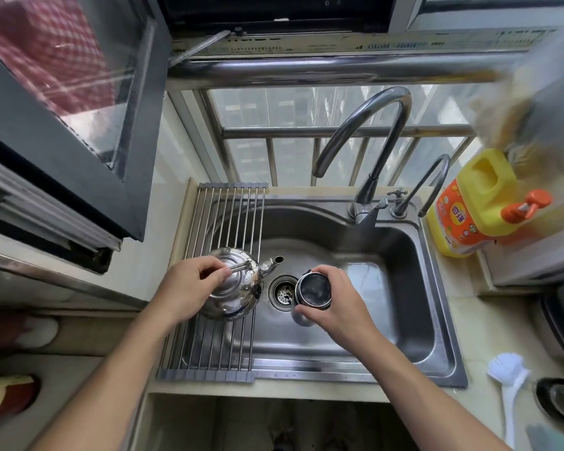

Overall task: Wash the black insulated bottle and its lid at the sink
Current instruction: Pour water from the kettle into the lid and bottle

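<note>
Two hands busy: left hand [189, 284] grips the kettle [238, 302] by its handle, right hand [337, 305] holds the uncapped bottle [313, 289] over the sink [391, 307]; tap [372, 125] dry, so washing seems barely begun.

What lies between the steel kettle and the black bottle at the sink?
The head view shows the drain strainer between the kettle and the bottle, down in the sink; around it is only bare steel.
</note>
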